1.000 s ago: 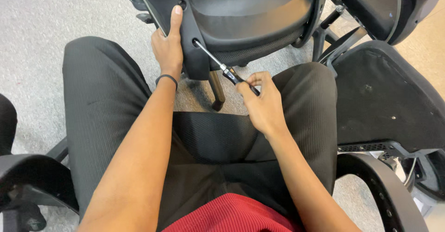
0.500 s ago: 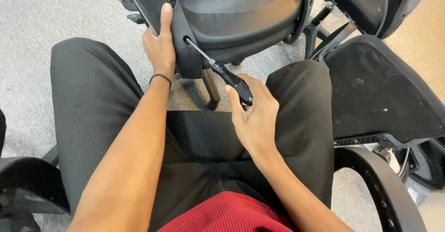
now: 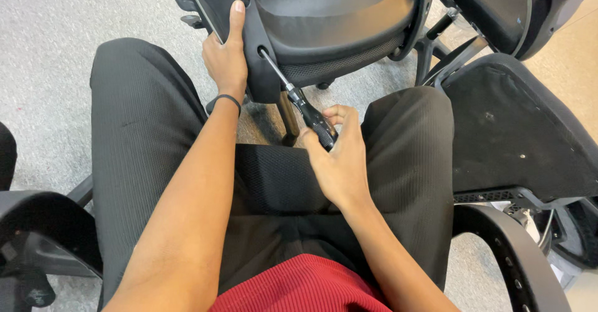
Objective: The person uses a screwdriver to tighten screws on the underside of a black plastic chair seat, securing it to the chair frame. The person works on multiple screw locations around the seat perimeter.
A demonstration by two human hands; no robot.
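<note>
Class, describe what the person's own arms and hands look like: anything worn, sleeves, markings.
Both forearms are bare, with no sleeves showing. The left hand has a thin black band around the wrist. The right hand wears nothing: no glove, ring or watch is visible. No markings show on either arm.

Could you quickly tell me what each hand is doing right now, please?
Left hand: closed on the edge of the black chair part, thumb up.
Right hand: closed on the screwdriver, its tip in a hole in the chair part.
</note>
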